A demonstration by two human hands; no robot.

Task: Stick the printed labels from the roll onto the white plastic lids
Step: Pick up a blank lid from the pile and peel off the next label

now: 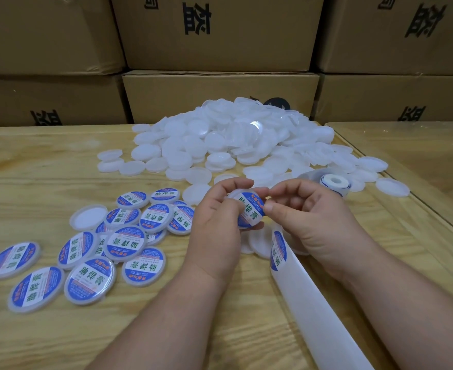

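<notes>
The tabletop [60, 166] under the grip is pale wood with clear grain, sealed to a soft sheen. Beyond the grip, the heap of bare lids [220, 140] is milky, translucent plastic, smooth and faintly glossy. Left of the grip, the labelled lids [125, 243] carry shiny printed paper stickers in blue, white and green. Just below the grip, the backing strip [313, 311] is smooth, waxy, semi-translucent white paper. The label roll [334, 182] past the right side looks the same. The stacked boxes [220, 33] far beyond are matt brown cardboard, black-printed.
</notes>
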